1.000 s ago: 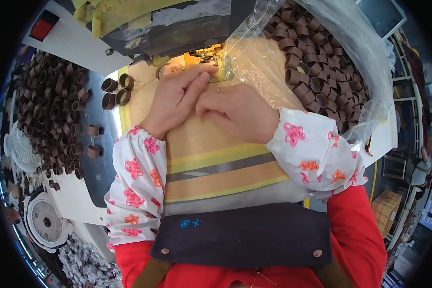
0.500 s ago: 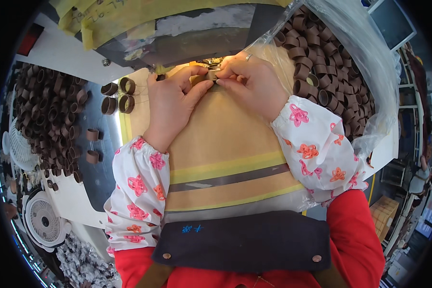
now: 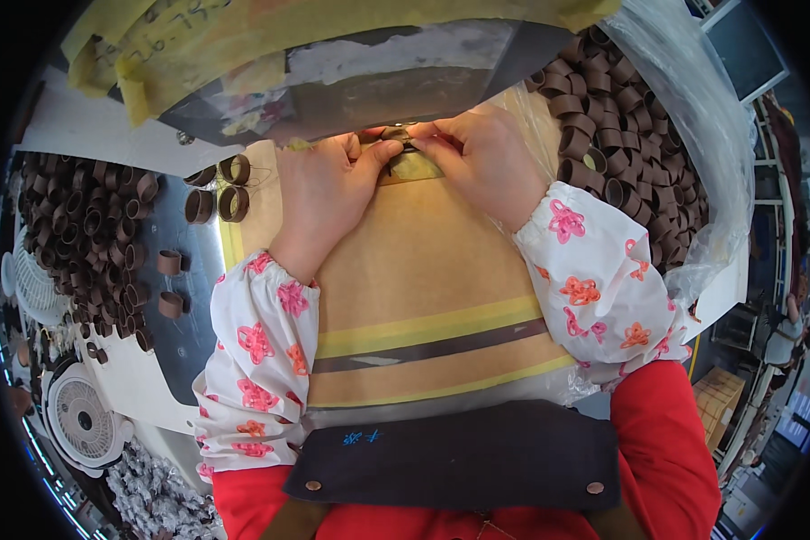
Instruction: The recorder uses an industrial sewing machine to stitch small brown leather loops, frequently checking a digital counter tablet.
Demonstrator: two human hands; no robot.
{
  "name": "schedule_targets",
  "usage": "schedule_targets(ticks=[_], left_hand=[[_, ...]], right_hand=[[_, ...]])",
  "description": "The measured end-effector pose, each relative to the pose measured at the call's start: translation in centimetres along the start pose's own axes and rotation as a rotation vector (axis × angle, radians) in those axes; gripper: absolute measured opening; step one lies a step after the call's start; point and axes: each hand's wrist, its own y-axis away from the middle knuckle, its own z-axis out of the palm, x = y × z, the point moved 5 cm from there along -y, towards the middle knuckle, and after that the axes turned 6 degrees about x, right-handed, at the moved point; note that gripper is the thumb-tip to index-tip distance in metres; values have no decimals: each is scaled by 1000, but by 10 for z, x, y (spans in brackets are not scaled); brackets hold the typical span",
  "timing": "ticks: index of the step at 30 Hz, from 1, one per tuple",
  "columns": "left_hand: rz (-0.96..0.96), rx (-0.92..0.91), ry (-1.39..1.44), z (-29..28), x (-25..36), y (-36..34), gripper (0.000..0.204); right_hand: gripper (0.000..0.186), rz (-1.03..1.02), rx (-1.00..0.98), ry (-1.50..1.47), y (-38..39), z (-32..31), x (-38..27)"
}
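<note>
Left hand (image 3: 328, 189) and right hand (image 3: 488, 164) pinched closed on a brown band (image 3: 396, 134). Judgement: uneven tension between them could skew it.

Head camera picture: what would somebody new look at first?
Probably the big left heap of brown ring-shaped loops and the matching upper-right heap. Then the white cloth sleeves with pink and orange flowers on both forearms. Near the top middle, the bare left hand and bare right hand pinch a small brown piece.
</note>
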Motion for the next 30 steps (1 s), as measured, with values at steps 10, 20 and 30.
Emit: schedule_targets(ticks=[10, 20, 30], left_hand=[[112, 73, 54, -3, 7, -1, 34], [21, 29, 56, -3, 2, -2, 23], [-1, 13, 67, -4, 2, 0, 23]], right_hand=[[8, 23, -49, 91, 0, 0, 0], [13, -26, -77, 223, -4, 5, 2], [11, 1, -92, 224, -2, 6, 0]])
